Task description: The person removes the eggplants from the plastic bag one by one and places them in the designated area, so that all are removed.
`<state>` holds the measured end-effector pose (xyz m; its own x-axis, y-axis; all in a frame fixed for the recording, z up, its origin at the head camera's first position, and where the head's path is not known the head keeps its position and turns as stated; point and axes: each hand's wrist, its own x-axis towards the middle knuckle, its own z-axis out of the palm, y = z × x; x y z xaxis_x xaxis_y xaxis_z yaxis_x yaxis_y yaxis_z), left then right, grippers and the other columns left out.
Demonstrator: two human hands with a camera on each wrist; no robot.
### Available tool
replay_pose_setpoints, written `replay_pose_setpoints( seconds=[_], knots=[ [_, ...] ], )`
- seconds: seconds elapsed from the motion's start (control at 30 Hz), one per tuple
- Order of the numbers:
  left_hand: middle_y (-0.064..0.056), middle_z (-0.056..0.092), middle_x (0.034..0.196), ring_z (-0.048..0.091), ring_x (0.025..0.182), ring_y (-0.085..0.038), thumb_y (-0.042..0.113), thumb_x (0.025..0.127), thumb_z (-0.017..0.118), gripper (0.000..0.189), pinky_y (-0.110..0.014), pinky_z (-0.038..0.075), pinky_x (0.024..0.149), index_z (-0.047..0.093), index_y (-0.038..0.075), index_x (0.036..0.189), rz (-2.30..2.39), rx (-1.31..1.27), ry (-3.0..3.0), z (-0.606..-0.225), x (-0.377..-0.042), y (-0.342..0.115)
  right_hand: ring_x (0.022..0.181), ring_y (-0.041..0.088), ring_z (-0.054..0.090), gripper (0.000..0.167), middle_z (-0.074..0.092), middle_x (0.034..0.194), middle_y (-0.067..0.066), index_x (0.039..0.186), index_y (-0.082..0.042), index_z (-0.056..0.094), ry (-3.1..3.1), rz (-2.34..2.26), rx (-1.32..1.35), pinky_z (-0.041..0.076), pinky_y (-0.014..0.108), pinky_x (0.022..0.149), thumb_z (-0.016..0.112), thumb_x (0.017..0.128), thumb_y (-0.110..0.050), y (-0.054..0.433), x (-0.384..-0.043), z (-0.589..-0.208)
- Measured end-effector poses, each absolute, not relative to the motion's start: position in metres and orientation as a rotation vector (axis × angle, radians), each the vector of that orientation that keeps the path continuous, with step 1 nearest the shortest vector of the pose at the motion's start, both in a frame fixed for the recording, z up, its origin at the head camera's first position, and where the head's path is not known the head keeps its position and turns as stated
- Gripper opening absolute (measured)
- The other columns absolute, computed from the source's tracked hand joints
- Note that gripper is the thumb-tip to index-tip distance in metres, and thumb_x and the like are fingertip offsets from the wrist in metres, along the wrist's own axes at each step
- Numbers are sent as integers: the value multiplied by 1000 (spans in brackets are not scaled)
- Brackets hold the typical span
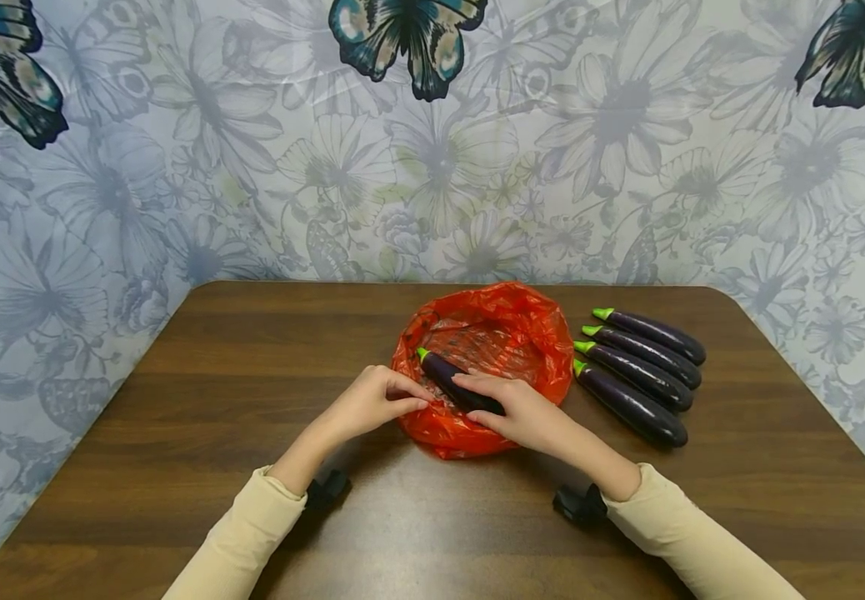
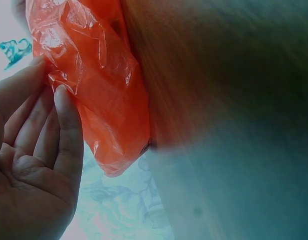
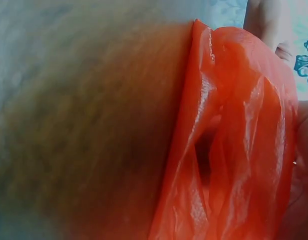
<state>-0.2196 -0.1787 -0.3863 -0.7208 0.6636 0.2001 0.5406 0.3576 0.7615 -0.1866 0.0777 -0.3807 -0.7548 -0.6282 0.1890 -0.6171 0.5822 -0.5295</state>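
Observation:
A red plastic bag (image 1: pixel 462 440) stands on the table with its mouth spread wide. One dark purple eggplant (image 1: pixel 443 375) with a green cap lies tilted inside it, near the front rim. My right hand (image 1: pixel 528 414) holds this eggplant at its lower end, thumb on the near side and fingers over the top. At the front left of the rim, my left hand (image 1: pixel 376 402) pinches the plastic between thumb and fingers. The left wrist view shows those fingertips at the bag's crinkled edge. In the right wrist view the bag's wall hides most of the right hand.
Several more eggplants (image 1: pixel 631 404) lie side by side on the wooden table (image 1: pixel 252 358), just right of the bag, green caps toward it. Behind the table is a wall (image 1: pixel 440 192) with flower print and butterfly decorations (image 1: pixel 410 42).

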Motion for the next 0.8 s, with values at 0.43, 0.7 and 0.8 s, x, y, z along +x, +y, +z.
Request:
replay_pose_setpoints(
  seconds=[0.43, 0.7, 0.8],
  knots=[
    [9, 67, 76, 40, 54, -5, 11, 86, 69, 13, -23, 34, 51, 76, 10, 96, 1285, 1104, 2471, -385, -221, -178, 125, 26, 41, 59, 45, 138, 12, 137, -7, 49, 2841, -833, -1000, 33, 42, 98, 72, 83, -12, 79, -194, -385],
    [11, 66, 71, 37, 54, -4, 12, 86, 69, 12, -23, 32, 51, 76, 10, 96, 1265, 1106, 2480, -385, -220, -177, 124, 29, 42, 68, 44, 138, 15, 138, -4, 46, 2887, -805, -971, 36, 43, 96, 77, 78, -10, 79, -195, -388],
    [12, 67, 74, 39, 56, -4, 12, 86, 69, 12, -22, 33, 52, 76, 10, 96, 1266, 1102, 2480, -385, -220, -177, 123, 29, 43, 70, 45, 138, 15, 138, -3, 46, 2904, -801, -950, 37, 43, 95, 78, 77, -11, 80, -195, -388]
  ],
)
